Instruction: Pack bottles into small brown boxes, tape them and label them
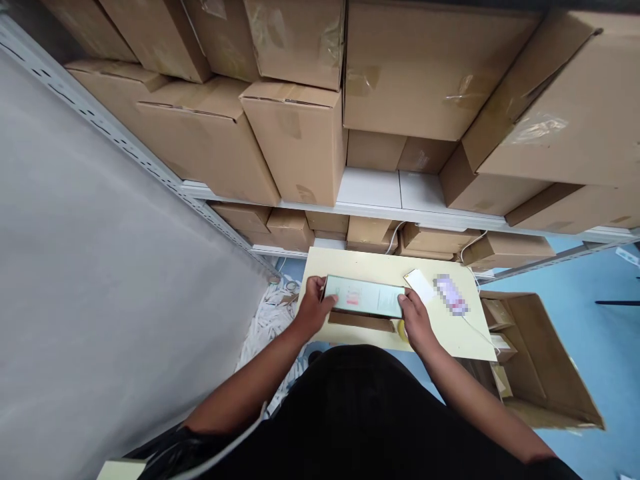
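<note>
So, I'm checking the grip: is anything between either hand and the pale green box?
Nothing visible: the left hand and right hand touch opposite ends of the pale green box. The brown cardboard shows along its near side, not between box and hand.

Soft, even light brightens the tabletop (457, 340), while cartons (291, 228) on the lower shelf sit in shade. Tape (539, 128) glints at far right. Wide-angle stretch skews the edges; the black shirt (365, 420) loses detail; 1 device (451, 295) is pixelated; the pale green box's (367, 297) print blurs.
</note>
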Available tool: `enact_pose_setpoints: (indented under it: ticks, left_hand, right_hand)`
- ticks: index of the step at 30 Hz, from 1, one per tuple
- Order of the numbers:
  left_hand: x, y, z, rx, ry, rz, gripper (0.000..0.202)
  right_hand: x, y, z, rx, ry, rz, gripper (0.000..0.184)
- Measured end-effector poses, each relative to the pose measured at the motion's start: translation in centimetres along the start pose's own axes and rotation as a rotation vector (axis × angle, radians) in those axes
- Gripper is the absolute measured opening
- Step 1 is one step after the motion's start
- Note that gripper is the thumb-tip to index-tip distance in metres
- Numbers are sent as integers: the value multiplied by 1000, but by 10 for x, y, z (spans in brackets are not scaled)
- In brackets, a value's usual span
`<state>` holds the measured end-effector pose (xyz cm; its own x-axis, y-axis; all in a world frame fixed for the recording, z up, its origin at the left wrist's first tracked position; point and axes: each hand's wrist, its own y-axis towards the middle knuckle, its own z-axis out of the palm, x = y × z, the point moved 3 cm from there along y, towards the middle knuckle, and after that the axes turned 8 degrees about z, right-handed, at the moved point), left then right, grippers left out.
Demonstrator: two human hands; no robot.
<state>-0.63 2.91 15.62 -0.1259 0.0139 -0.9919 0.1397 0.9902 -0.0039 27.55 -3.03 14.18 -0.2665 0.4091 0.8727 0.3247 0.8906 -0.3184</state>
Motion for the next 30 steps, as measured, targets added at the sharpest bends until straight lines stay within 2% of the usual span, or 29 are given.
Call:
enact_pose_setpoints:
  ticks: [4, 8, 13, 15, 21, 26, 28, 30]
  left_hand:
    - [23, -27, 13, 99, 158, -84, 26]
    - [40, -29, 18, 210, 336, -140, 23]
    - [58, -14, 23, 174, 448, 17, 31]
    - [68, -8, 25, 183, 515, 27, 31]
    - [89, 3, 32, 243, 690, 27, 41]
    - [92, -1, 40, 258, 797, 61, 47]
    - [93, -5, 36, 224, 808, 74, 46]
    - [98, -9, 26, 128, 822, 48, 52]
  right_hand:
    - [-17, -10, -3, 38, -141, 57, 43]
    - [-31, -1, 2, 42, -303, 73, 47]
    - [-32, 18, 12, 95, -340, -124, 51]
    - [-39, 24, 16, 101, -363, -165, 52]
    - [-71, 39, 26, 18, -504, -111, 58]
    - [-75, 46, 29, 48, -603, -125, 52]
    - [-76, 46, 21, 18, -589, -104, 50]
    - [-82, 46, 12, -55, -579, -17, 53]
